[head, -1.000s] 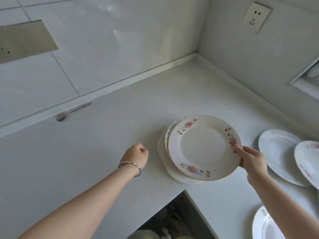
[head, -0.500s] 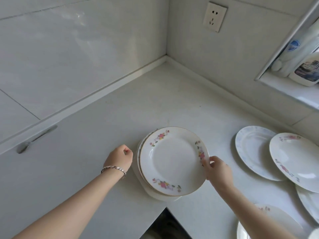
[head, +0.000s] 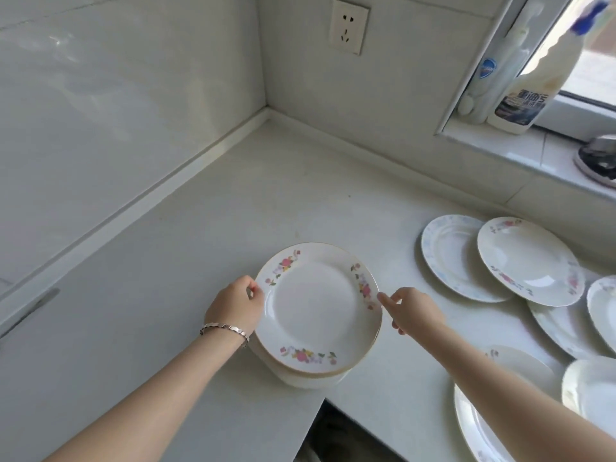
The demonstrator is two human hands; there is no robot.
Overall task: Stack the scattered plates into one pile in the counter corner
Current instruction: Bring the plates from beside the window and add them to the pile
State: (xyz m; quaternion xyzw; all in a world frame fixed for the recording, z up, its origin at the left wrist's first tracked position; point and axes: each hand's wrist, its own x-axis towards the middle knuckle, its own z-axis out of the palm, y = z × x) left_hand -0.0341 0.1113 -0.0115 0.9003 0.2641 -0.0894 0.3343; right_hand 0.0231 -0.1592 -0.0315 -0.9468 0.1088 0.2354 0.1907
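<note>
A pile of plates (head: 310, 378) stands near the front edge of the white counter (head: 266, 201), well short of the wall corner (head: 270, 128). Its top plate (head: 316, 308) has pink flowers and a gold rim. My left hand (head: 236, 305), with a bracelet, curls around the pile's left rim. My right hand (head: 413, 310) reaches the right rim with just its fingertips, fingers loose. Scattered on the right are a blue-patterned plate (head: 446, 255), a floral plate (head: 530, 258) overlapping it, and several more (head: 563, 325) down to the frame edge.
A wall socket (head: 349, 26) sits above the corner. Cleaning bottles (head: 533, 78) and a metal object (head: 600, 158) stand on the window sill at the right. A spoon (head: 30, 311) lies at the far left. The counter's inner edge drops off just below the pile (head: 333, 428).
The floral plate now lies squarely on the pile. My left hand moved from a fist beside the pile onto its left rim. My right hand loosened to fingertips. The view swung right.
</note>
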